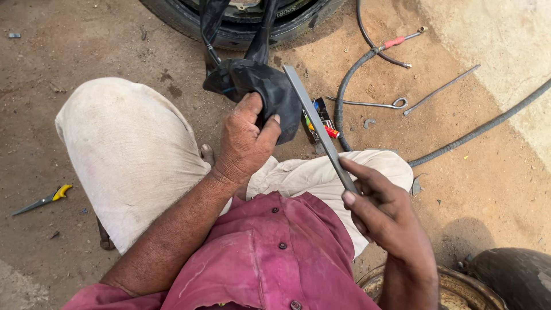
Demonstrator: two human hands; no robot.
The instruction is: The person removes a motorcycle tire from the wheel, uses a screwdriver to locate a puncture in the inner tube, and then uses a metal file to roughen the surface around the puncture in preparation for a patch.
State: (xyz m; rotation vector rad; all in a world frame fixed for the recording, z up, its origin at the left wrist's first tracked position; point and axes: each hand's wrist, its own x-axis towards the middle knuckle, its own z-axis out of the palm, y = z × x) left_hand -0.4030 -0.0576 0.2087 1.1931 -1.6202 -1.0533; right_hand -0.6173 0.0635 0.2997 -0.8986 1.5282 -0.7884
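Rubber, black and folded, filled the left hand point(245, 140): the inner tube point(261, 86) was bunched over the knee, thumb and fingers clamped around the fold, with the fingertips hidden behind it. From the bunch two strips of tube ran up to the tyre point(241, 23) at the top edge, where the frame cut most of the wheel away.

The right hand point(387, 221) was closed around the lower end of a flat metal file point(318, 126), thumb on top, the handle end buried in the palm. The file slanted up and to the left, its far end lying against the tube just beside the left thumb; whether it pressed on the rubber could not be made out.

Behind the file, partly covered by it, lay a small tube of glue point(324, 123) on the dirt. A ribbed grey hose point(344, 109) curved past it, and a second hose ran off the right edge. Thin metal rods point(439, 90) lay near them. Well apart on the left lay a yellow-handled tool point(43, 200), its tip hard to identify. A rusty round rim point(459, 290) and a dark object sat at the bottom right, both cut off.
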